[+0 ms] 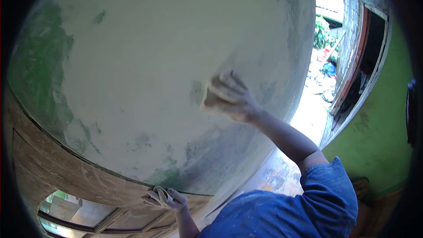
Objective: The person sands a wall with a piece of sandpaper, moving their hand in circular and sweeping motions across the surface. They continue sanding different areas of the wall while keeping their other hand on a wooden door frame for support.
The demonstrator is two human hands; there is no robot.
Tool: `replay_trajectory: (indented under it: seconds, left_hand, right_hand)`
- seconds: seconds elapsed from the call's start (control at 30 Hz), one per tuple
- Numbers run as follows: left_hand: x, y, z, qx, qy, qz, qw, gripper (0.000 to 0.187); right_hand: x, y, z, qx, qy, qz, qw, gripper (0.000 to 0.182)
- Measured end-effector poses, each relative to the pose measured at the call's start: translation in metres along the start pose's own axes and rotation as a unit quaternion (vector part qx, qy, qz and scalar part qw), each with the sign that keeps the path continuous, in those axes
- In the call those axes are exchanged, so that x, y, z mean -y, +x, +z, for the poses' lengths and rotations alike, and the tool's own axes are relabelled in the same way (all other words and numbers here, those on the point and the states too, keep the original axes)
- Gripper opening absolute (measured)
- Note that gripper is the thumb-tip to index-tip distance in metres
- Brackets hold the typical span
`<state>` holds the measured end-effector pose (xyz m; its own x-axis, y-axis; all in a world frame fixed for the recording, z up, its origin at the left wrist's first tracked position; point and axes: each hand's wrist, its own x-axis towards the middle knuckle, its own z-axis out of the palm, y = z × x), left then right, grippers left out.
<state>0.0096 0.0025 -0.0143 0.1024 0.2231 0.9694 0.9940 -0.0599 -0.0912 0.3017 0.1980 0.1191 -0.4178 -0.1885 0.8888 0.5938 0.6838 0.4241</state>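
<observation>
A broad wall (150,57), patched with pale filler over green paint, fills most of the view. My right hand (233,97), dusty and slightly blurred, presses a brownish piece of sandpaper (213,98) flat against it. The paper's pale edge shows at the left of my fingers. Lower down, my left hand (169,199) is at the wall's bottom edge, beside the wooden frame. Its dusty fingers are curled, and whatever they may hold blends in with them.
Brown wooden framing (79,167) with slatted glass panes (83,213) runs along the lower left. At the right, a bright opening shows plants (321,33) and scattered items outside. Beyond it stand a door frame (361,70) and a green wall (379,128).
</observation>
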Motion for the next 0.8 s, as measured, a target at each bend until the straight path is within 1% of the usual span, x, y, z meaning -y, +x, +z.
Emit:
replay_trajectory:
  seconds: [0.03,0.07,0.1,0.13,0.17,0.23,0.27,0.33,0.4,0.43,0.47,0.5,0.57,0.63,0.67,0.7,0.73,0.77,0.8]
  left_hand:
    - [-0.001,0.003,0.002,-0.017,-0.001,-0.005,1.000,0.041]
    - [-0.002,0.004,0.000,-0.012,0.018,-0.011,1.000,0.041]
    - [-0.003,0.002,-0.001,-0.004,0.037,-0.019,0.999,0.041]
    - [-0.003,0.000,0.000,-0.016,0.036,-0.027,0.999,0.041]
    - [-0.002,-0.002,0.000,-0.011,0.029,-0.028,0.999,0.041]
    - [0.003,-0.007,0.000,0.001,0.022,-0.016,1.000,0.041]
    - [0.004,-0.008,0.001,-0.007,0.025,-0.021,0.999,0.041]
    - [0.004,-0.008,0.001,-0.010,0.023,-0.014,1.000,0.041]
    - [0.002,-0.005,-0.002,-0.012,0.022,-0.020,0.999,0.041]
    - [0.002,-0.005,-0.001,-0.007,0.020,-0.021,1.000,0.042]
    - [0.002,-0.007,0.000,-0.012,0.022,-0.025,0.999,0.042]
    - [0.004,-0.011,0.000,-0.005,0.029,-0.025,0.999,0.042]
    - [0.005,-0.012,0.000,-0.001,0.037,-0.027,0.999,0.042]
    - [0.004,-0.012,-0.001,0.000,0.032,-0.024,0.999,0.041]
    - [0.003,-0.010,-0.003,-0.001,0.031,-0.026,0.999,0.041]
    - [0.002,-0.008,-0.004,0.003,0.028,-0.028,0.999,0.041]
    - [0.001,-0.006,-0.005,0.007,0.024,-0.029,0.999,0.040]
    - [0.001,-0.007,-0.004,0.007,0.022,-0.030,0.999,0.040]
    - [0.001,-0.007,-0.002,-0.002,0.002,-0.029,1.000,0.040]
  right_hand:
    - [-0.023,0.017,-0.006,-0.010,0.024,0.055,0.998,0.051]
    - [-0.045,0.038,-0.014,-0.018,0.048,0.108,0.993,0.052]
    - [-0.061,0.063,-0.023,-0.034,0.043,0.138,0.989,0.051]
    - [-0.075,0.089,-0.029,-0.049,0.040,0.169,0.984,0.051]
    - [-0.091,0.112,-0.031,-0.051,0.039,0.156,0.986,0.051]
    - [-0.111,0.151,-0.029,-0.141,0.058,0.206,0.967,0.051]
    - [-0.109,0.164,-0.029,-0.144,0.060,0.197,0.968,0.051]
    - [-0.098,0.184,-0.027,-0.068,-0.013,0.112,0.991,0.049]
    - [-0.047,0.172,-0.016,0.015,0.036,-0.019,0.999,0.055]
    - [-0.023,0.158,-0.018,0.093,0.078,-0.084,0.989,0.056]
    - [-0.010,0.150,-0.021,0.172,0.119,-0.147,0.967,0.058]
    - [-0.014,0.153,-0.023,0.171,0.118,-0.153,0.966,0.058]
    - [-0.034,0.163,-0.031,0.227,0.122,-0.221,0.941,0.059]
    - [-0.081,0.183,-0.034,0.123,-0.024,-0.172,0.977,0.050]
    - [-0.102,0.196,-0.041,0.098,0.133,-0.022,0.986,0.046]
    - [-0.119,0.208,-0.049,0.069,0.284,0.130,0.947,0.043]
    - [-0.135,0.216,-0.051,-0.015,0.209,0.148,0.967,0.040]
    - [-0.142,0.221,-0.053,-0.098,0.130,0.162,0.973,0.037]
    - [-0.139,0.219,-0.050,-0.096,0.129,0.160,0.974,0.037]
